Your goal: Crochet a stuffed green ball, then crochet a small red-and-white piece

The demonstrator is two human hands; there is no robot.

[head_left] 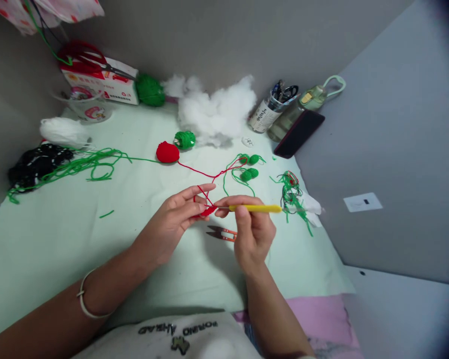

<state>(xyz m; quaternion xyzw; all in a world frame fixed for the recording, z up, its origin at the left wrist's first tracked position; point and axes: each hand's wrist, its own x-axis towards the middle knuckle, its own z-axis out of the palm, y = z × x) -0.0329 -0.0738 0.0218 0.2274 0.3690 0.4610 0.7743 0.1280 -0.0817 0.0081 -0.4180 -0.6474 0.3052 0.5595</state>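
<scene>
My left hand (179, 212) pinches a small piece of red crochet (208, 211), and a strand of red yarn loops around its fingers. A crochet hook (260, 208) with a yellow handle is gripped in my right hand (252, 229); its metal tip meets the red piece. From there the red strand runs over the table to a red yarn ball (167, 152). Thread snips (221, 233) with orange handles lie under my right hand, partly hidden by it. Small green crocheted balls (249, 174) with loose green tails rest beyond my hands.
White stuffing (217, 109) is heaped against the back wall. Green yarn balls (150, 90), scissors (105, 67) on a box and a plastic tub (93, 107) stand back left. A pen cup (264, 114), a bottle and a phone (300, 133) stand right. Yarn scraps (294, 199) lie nearby.
</scene>
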